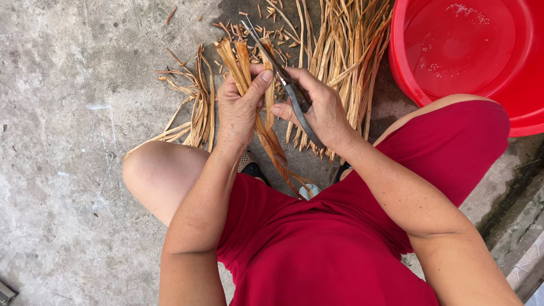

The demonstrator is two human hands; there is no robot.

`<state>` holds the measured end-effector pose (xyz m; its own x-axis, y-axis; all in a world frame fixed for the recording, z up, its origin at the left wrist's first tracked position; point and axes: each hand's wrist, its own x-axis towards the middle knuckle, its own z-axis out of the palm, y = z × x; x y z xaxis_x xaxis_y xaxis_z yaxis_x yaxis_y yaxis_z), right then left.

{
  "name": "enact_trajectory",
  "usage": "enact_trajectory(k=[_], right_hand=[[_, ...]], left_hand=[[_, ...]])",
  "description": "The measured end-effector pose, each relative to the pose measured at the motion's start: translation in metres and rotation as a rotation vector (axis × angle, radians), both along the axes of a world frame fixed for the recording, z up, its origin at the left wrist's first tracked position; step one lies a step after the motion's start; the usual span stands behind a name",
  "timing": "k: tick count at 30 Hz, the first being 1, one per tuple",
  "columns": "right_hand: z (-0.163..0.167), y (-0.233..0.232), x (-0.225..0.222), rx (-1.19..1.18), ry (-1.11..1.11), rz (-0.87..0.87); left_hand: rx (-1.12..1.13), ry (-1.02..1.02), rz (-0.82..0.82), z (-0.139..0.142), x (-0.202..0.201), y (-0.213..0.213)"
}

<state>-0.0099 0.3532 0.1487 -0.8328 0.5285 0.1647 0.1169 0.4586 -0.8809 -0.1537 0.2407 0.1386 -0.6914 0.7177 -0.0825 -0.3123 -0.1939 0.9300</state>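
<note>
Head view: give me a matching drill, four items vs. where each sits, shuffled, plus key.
Items:
1. scissors
2. red basin
3. bundle of dried strips
4. loose pile of dried strips

Places:
A. top right corner, on the floor
B. in the right hand
C. gripped by the left hand
D. on the concrete beside the basin

Pairs: 1-B, 2-A, 3-C, 4-D

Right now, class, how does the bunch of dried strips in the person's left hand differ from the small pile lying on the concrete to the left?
The held bunch is gathered in the left hand, lifted, strips packed close; scissors in the right hand meet its top end. The small pile lies loose on the concrete floor, splayed and curling, untouched. Both are tan, dried, flat strips.
</note>
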Motion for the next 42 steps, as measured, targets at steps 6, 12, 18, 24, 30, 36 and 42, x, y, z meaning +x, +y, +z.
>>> enact_trajectory(k=[6,12,18,24,30,36,42], right_hand=[[-0.004,0.003,-0.006,-0.111,-0.039,-0.032],[-0.002,0.002,-0.009,-0.444,-0.078,-0.065],[-0.003,0.006,-0.006,-0.301,0.135,-0.059],[-0.008,0.004,-0.001,-0.309,0.432,0.013],[-0.009,0.005,-0.003,-0.330,0.426,-0.034],[-0.010,0.011,-0.002,-0.482,0.386,-0.035],[0.000,0.022,0.005,-0.709,0.441,-0.017]], left_hand=[[0.005,0.018,-0.022,-0.003,-0.004,-0.003],[-0.020,0.015,-0.035,-0.008,-0.006,-0.002],[-0.063,0.078,-0.088,-0.017,-0.006,-0.003],[-0.167,0.349,-0.129,-0.024,0.011,0.006],[-0.367,0.711,-0.198,-0.017,0.028,0.005],[-0.112,0.469,-0.418,-0.017,0.017,0.001],[-0.086,0.167,-0.385,-0.023,0.009,-0.004]])
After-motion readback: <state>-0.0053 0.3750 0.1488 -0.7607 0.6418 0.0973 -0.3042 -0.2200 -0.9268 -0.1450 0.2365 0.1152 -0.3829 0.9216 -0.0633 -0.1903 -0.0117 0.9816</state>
